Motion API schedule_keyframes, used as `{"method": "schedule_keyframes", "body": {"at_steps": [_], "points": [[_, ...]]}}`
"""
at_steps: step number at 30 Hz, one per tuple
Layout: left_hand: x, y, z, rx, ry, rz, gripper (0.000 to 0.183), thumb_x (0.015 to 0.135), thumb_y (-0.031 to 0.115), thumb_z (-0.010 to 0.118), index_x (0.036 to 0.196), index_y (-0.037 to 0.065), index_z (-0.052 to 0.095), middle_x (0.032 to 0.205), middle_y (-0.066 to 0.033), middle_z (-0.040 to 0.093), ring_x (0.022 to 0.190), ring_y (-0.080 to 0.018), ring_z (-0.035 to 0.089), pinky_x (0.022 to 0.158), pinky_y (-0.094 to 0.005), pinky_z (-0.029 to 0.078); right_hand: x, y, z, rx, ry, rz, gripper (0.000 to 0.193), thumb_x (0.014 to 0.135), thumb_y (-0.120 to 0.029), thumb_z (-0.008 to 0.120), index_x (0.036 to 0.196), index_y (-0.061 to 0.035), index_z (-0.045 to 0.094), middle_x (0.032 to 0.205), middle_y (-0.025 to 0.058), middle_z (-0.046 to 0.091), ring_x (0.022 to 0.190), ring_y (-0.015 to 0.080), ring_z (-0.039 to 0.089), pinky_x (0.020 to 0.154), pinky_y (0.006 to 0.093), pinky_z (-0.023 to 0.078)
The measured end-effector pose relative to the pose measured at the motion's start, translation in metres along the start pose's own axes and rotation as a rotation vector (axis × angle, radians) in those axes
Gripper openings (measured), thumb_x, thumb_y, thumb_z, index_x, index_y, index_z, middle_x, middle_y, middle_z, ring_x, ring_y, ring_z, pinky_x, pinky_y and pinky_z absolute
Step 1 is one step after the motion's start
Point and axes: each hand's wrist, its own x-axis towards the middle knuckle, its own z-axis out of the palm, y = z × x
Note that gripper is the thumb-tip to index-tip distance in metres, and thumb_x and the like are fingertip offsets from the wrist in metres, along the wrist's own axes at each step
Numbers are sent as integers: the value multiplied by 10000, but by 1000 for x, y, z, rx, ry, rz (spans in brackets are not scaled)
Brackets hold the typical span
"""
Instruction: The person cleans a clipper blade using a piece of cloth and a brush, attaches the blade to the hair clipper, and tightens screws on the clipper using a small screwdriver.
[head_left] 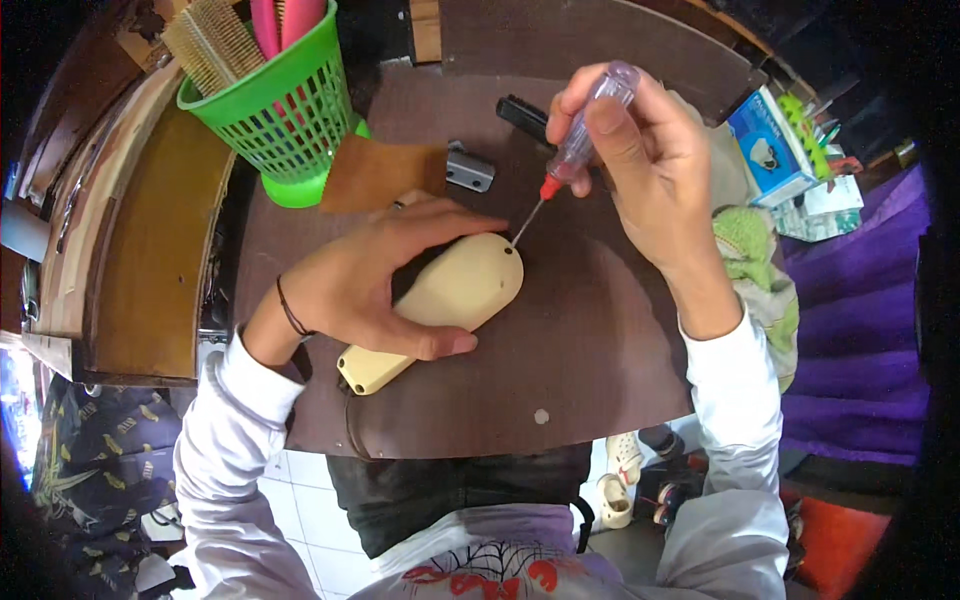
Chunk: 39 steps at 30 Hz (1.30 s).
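Note:
My left hand (365, 275) is wrapped over a long cream-coloured plastic casing (465, 285) with rounded ends and dark screw holes, pressing it to the brown table. Thumb and fingers grip its two sides. A dark cord hangs from its lower left end. My right hand (655, 160) holds a screwdriver (575, 150) with a clear purplish handle and red collar. Its shaft slants down to the casing's far end, the tip at or just beside a screw hole. Beyond my left fingers lie a small grey metal piece (470, 170) with two holes and a brown sheet (375, 175).
A green basket (290, 130) with brushes and pink-handled items stands at the far left. A black bar-shaped object (522, 120) lies near the screwdriver. To the right are a green-and-white towel (745, 240), a blue box (770, 150) and purple cloth (850, 330). The table's curved edge faces me.

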Motion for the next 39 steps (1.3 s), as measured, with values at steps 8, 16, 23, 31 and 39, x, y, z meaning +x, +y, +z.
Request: {"method": "schedule_keyframes", "body": {"at_steps": [8,16,23,31,39], "points": [[5,4,9,0,-10,3,841,692,302,907,1398,-13,577,1241,-194,671,1144,-372,615,1013,-426,471,-13,1,-1,-37,-36,-73,336,1062,-322,626,1198,-14,630,993,64,671,772,90,636,629,214,498],[6,8,12,14,-2,-33,926,619,281,894,1417,-43,556,1281,-210,629,1195,-395,584,1056,-448,430,-10,-10,30,383,63,-68,374,967,-84,755,1296,35,623,1001,48,623,846,85,634,688,229,506],[5,13,10,35,-16,-31,912,624,254,905,1414,-41,557,1307,-206,623,1222,-389,579,1081,-441,424,-11,-5,8,-262,93,-377,371,1037,-231,673,1330,-10,620,1022,51,668,784,87,630,645,225,514],[4,11,10,58,-25,-10,909,631,256,903,1416,-45,555,1323,-209,621,1240,-385,572,1089,-444,422,-17,-6,0,-192,63,-186,429,1025,-166,686,1416,-19,591,1072,51,662,798,82,618,647,220,520],[3,11,9,45,-27,-18,921,650,283,894,1432,-52,543,1328,-215,619,1245,-388,569,1087,-448,425,-15,1,-2,-135,108,-217,417,1028,-158,678,1411,-14,593,1075,60,661,786,83,624,617,209,512]]}}
